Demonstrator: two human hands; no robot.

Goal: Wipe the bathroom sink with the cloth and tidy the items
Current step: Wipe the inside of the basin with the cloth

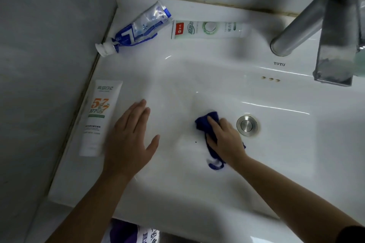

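My right hand (225,138) presses a dark blue cloth (205,122) onto the floor of the white sink (276,144), just left of the metal drain plug (246,125). My left hand (132,136) lies flat with fingers spread on the sink's left rim, holding nothing. Beside it lies a white tube with orange print (98,116). At the back left corner lies a squeezed blue and white toothpaste tube (138,27). A white and green tube (207,29) lies along the back ledge.
A metal faucet (300,33) and a metal bracket (335,51) overhang the basin at the back right. Grey tiled walls (49,45) close in on the left and behind. The sink's front edge (177,229) is near my body.
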